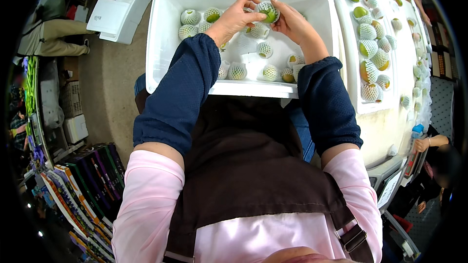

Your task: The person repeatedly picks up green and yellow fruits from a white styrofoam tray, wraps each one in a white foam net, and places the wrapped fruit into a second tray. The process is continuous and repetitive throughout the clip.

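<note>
Between my two hands, above the far part of a white foam box (241,89), is a green fruit in a white foam net (270,14). My left hand (239,16) pinches its left side with thumb and fingers. On its right side, my right hand (294,23) holds it too. Several netted green and yellowish fruits lie in the box: a group at the far left (190,17), one near the middle (265,49), and more along the near wall (270,72). My wrists hide part of the far-left group and some fruit beneath my hands.
To the right, a white foam tray (360,107) holds several netted fruits, with more on the surface beyond. A person's hand (422,145) is at the right edge. On the left are a white foam box (126,18), a person's legs (62,36) and stacked cartons (98,171).
</note>
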Demonstrator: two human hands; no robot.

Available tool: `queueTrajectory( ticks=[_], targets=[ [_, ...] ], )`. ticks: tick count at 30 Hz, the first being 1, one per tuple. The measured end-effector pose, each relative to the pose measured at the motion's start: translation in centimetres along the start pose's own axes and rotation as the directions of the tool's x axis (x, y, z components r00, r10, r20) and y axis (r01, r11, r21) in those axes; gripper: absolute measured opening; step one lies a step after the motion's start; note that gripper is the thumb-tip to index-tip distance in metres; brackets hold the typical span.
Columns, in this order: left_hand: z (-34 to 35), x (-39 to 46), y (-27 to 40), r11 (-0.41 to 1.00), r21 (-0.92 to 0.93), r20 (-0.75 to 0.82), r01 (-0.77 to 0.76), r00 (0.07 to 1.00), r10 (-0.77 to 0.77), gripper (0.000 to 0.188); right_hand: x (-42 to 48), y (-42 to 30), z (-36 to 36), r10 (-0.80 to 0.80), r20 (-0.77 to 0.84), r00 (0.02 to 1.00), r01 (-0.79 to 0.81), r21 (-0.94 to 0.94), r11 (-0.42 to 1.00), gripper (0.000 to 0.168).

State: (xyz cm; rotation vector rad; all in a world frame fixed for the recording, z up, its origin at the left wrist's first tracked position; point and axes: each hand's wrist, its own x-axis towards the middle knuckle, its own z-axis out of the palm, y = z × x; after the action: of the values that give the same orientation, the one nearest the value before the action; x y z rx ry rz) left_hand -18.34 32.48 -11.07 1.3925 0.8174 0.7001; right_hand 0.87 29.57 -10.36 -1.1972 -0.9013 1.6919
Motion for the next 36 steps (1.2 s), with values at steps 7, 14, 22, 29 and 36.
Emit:
queueTrajectory(
  ticks=[7,14,22,29,36],
  targets=[
    [-0.5,0.4,-0.6,0.998,-0.044,-0.039,0.040,0.998,-0.042,0.021,0.1,0.6,1.1,-0.134,-0.016,0.991,0.113,-0.445,0.888,0.056],
    [-1.1,0.8,-1.1,0.915,-0.403,-0.108,0.034,0.991,-0.085,0.018,-0.1,0.2,1.3,-0.103,-0.082,0.991,0.091,-0.140,0.986,0.043],
    [-1.1,0.4,0.3,0.712,-0.678,0.056,0.181,0.979,-0.195,0.029,0.1,-0.1,0.7,-0.023,0.050,0.998,0.007,0.298,0.954,0.037],
    [-1.3,0.2,-0.3,0.623,-0.753,0.121,0.210,0.976,-0.183,0.028,0.4,-0.3,0.0,-0.031,0.003,1.000,0.028,0.352,0.936,0.037],
    [-1.9,0.5,0.0,0.492,-0.869,-0.006,0.057,0.992,-0.124,0.023,-0.1,-0.3,0.5,0.005,0.068,0.998,-0.025,0.288,0.957,0.045]
  ],
)
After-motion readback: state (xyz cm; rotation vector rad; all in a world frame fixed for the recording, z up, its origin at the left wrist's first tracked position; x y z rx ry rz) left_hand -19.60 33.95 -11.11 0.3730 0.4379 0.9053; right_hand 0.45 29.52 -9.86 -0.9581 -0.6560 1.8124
